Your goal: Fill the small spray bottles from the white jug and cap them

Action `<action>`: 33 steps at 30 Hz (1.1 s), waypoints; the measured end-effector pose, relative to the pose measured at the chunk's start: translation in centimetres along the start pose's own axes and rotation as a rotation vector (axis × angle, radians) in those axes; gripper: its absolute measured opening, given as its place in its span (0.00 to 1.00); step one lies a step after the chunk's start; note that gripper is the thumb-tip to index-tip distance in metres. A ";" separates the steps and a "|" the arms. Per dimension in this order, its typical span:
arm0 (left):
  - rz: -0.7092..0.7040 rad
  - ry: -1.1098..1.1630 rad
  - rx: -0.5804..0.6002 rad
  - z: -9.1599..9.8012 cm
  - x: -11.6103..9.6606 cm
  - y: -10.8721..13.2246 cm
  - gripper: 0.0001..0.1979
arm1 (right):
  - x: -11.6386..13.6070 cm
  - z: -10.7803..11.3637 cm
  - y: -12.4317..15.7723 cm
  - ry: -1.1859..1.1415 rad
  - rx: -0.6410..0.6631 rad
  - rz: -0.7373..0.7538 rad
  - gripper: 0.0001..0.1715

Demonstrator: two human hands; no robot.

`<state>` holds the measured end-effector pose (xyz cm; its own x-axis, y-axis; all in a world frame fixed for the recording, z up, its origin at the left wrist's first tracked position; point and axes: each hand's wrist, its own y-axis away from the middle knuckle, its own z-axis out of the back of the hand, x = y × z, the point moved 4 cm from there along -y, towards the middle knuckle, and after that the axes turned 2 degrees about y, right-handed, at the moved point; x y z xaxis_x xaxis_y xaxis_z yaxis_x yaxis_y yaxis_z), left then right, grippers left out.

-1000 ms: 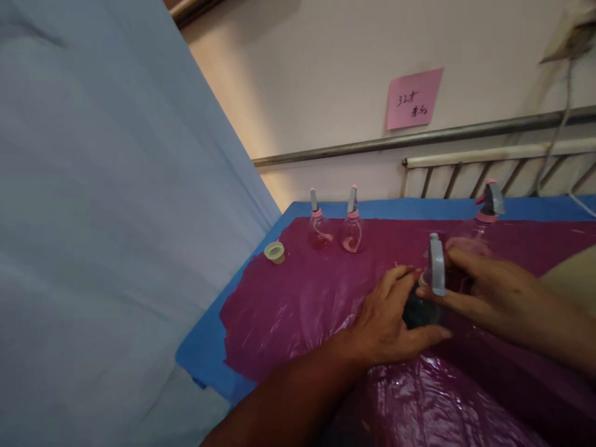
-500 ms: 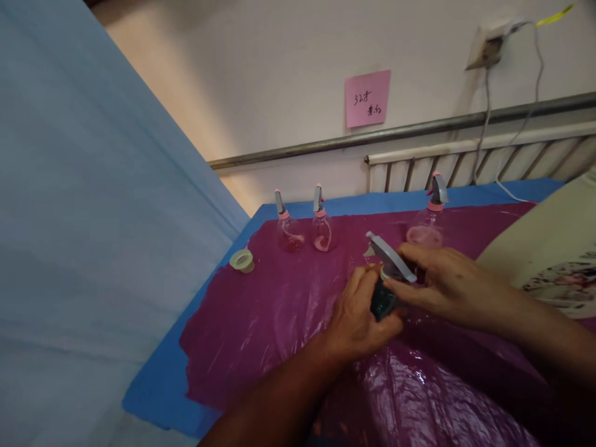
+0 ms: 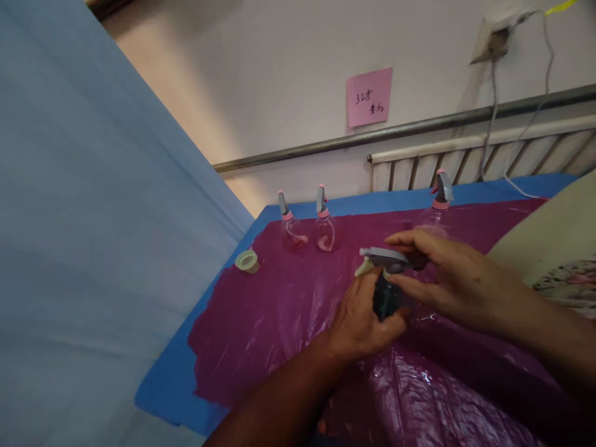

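Note:
A dark green spray bottle (image 3: 385,302) with a grey trigger head (image 3: 390,259) and a pale trigger stands on the purple plastic sheet. My left hand (image 3: 361,316) is wrapped round the bottle's body, fingers on its far left side and thumb at the front. At the collar is the thumb of my right hand (image 3: 447,273), and its other fingers curl behind the trigger head, which lies between them. Clear spray bottles with pink collars stand beyond: one bottle (image 3: 294,239) and another bottle (image 3: 326,234) to the left, a third bottle (image 3: 441,205) partly hidden behind my right hand.
A pale green cup-like piece (image 3: 248,262) sits at the sheet's left. The purple sheet (image 3: 261,335) covers a blue table surface (image 3: 162,385). A blue curtain (image 3: 93,217) hangs left. Cream printed cloth (image 3: 549,236) is at the right. Cords, a pipe and a rack run along the wall.
The grey trigger head has turned on the bottle, its nozzle now lower and further left. My right hand's fingers have moved up and left around it. My left hand keeps its hold.

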<state>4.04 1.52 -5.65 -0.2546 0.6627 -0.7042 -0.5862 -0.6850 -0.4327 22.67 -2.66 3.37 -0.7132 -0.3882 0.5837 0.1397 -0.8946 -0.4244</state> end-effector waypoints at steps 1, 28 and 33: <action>-0.005 0.001 0.015 0.0 0.0 -0.1 0.31 | 0.1 0.0 0.1 0.005 -0.006 0.016 0.28; 0.056 0.025 -0.017 0.2 1.1 0.1 0.40 | 0.0 -0.5 -0.8 -0.013 0.028 -0.059 0.46; 0.010 0.044 -0.008 0.5 0.5 -0.5 0.36 | 0.6 -0.2 -0.6 -0.094 0.077 -0.025 0.48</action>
<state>3.86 2.38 -5.54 -0.2261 0.6422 -0.7324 -0.5777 -0.6938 -0.4300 22.04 -2.34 3.83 -0.6502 -0.3814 0.6571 0.1778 -0.9173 -0.3564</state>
